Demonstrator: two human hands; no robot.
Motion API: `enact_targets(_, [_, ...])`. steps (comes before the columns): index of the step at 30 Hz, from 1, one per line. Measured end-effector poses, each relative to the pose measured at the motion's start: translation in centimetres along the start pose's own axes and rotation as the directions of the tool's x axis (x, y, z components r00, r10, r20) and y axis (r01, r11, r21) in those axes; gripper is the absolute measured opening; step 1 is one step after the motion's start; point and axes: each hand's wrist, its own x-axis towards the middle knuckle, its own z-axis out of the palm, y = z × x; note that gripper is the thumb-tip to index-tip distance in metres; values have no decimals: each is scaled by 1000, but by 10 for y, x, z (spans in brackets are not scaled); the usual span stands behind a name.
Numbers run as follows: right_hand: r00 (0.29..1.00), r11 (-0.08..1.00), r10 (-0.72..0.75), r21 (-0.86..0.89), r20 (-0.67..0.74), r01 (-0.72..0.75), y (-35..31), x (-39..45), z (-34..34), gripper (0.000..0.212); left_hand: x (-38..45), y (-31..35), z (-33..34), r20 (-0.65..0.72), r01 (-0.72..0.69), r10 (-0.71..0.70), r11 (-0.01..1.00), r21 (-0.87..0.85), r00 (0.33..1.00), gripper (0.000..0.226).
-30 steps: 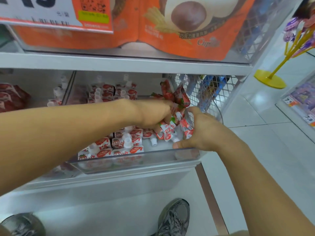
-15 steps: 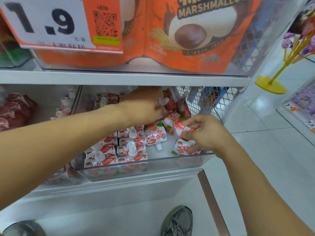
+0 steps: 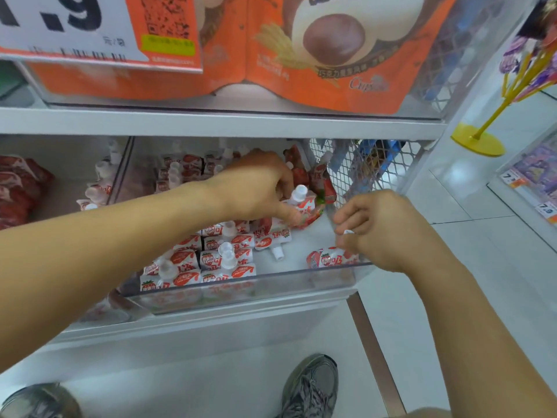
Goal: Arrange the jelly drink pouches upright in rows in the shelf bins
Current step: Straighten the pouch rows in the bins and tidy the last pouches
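Wire mesh wall (image 3: 373, 164) bounds the clear bin (image 3: 241, 292). My left hand (image 3: 259, 185) grips one upright pouch (image 3: 303, 206); my right hand (image 3: 379, 230) apparently pinches a front-corner pouch (image 3: 328, 257). One loose pouch (image 3: 271, 241) lies flat between.

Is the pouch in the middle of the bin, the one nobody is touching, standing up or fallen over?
Fallen over. The loose pouch lies flat on the bin floor, its white cap pointing toward the front wall, unlike the upright rows beside it.

Shop: price sign (image 3: 69, 25) on shelf (image 3: 211, 123), clear bin (image 3: 241, 289) of pouches (tiled aisle).
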Motion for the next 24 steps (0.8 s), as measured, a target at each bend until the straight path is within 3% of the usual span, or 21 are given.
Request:
enact_targets(4, [997, 989, -36, -137, 73, 46, 1, -8, -7, 22, 5, 16, 16, -5, 20, -21, 996, -82, 1000, 34])
enact_targets(7, [991, 987, -18, -154, 133, 38, 0, -14, -9, 24, 6, 27, 26, 93, -19, 22, 999, -36, 995, 36])
enact_targets(10, [999, 989, -25, -142, 32, 29, 4, -19, -20, 20, 5, 32, 26, 251, -95, 55, 984, 149, 966, 36])
enact_targets(14, [970, 997, -40, -80, -240, 21, 15, -20, -28, 22, 7, 28, 14, 244, -106, 54, 973, 204, 968, 39])
enact_targets(17, [932, 999, -35, -2, -361, 37, 23, -21, -24, 25, 13, 32, 12, 86, -50, 43, 996, 76, 995, 35])
enact_targets(19, [923, 999, 1, 41, -386, 16, 29, -22, -20, 28, 15, 40, 24, 53, -50, 54, 997, -64, 997, 24])
enact_targets(21, [916, 994, 77, 99, -393, -42, 38, -21, -16, 31, 14, 45, 42, 167, -33, 73, 972, -233, 983, 11])
enact_targets(24, [948, 958, 209, 243, -240, -150, 55, -12, -7, 35, 11, 43, 60, 344, 46, 114, 904, -425, 932, 6])
